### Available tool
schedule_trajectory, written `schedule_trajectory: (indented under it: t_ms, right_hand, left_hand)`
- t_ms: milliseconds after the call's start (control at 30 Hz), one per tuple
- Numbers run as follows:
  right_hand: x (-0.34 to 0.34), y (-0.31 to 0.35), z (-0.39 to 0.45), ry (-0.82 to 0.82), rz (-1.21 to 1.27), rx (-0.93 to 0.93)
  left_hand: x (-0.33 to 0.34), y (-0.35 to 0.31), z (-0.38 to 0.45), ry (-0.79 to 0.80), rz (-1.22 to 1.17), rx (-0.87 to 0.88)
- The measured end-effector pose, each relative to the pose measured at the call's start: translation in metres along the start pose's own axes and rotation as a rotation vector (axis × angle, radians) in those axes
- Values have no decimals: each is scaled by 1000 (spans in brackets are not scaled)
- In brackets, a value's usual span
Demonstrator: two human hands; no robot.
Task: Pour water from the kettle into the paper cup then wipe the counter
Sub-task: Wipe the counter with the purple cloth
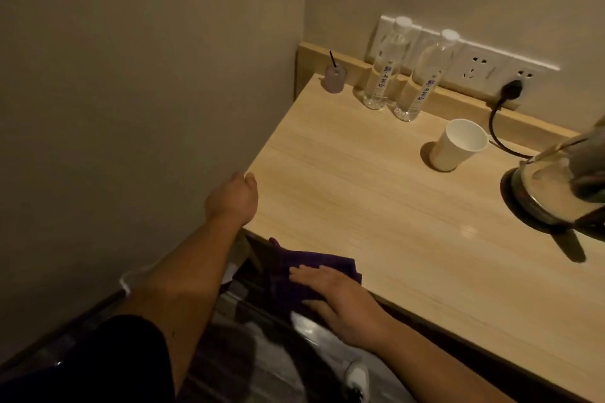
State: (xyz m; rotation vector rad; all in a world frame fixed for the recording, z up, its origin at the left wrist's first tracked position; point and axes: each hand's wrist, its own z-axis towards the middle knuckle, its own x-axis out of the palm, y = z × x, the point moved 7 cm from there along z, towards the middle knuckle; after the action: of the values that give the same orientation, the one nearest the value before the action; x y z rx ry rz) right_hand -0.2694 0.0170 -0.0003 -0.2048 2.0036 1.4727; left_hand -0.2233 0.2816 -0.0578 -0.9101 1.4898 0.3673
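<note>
A white paper cup (458,144) stands upright on the light wooden counter (376,206), toward the back right. The glass kettle (556,180) sits on its dark base at the right edge of view, partly cut off. A purple cloth (307,271) lies over the counter's front left corner, part of it hanging off the edge. My right hand (340,298) lies flat on the cloth, fingers stretched out. My left hand (234,198) grips the counter's left edge next to the wall, its fingers curled out of sight.
Two clear water bottles (383,69) (422,78) stand at the back by a wall socket strip (474,65), where the kettle's black cord (497,121) is plugged in. A small jar with a black stick (334,77) sits in the back left corner. A wall bounds the counter's left side.
</note>
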Motion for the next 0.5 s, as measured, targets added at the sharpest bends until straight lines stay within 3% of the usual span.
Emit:
schedule_trajectory:
  t_ms: [133,200,300,400,500]
  right_hand:
    - [-14,-10,-16,-118,1082,453]
    - [-46,-19,-6,-238,1314,477]
    - [-139,-35,35,-456,1058,353]
    - [-225,-53,91,-578,372,288]
    - [-267,-84,149,-516,-198,195]
  left_hand:
    - [1,1,1,4,6,3]
    - [1,1,1,6,4,-8]
    - [1,2,1,15,2,-20]
    - [3,4,2,-7,4,-19]
    - [6,7,4,-18,6,-25]
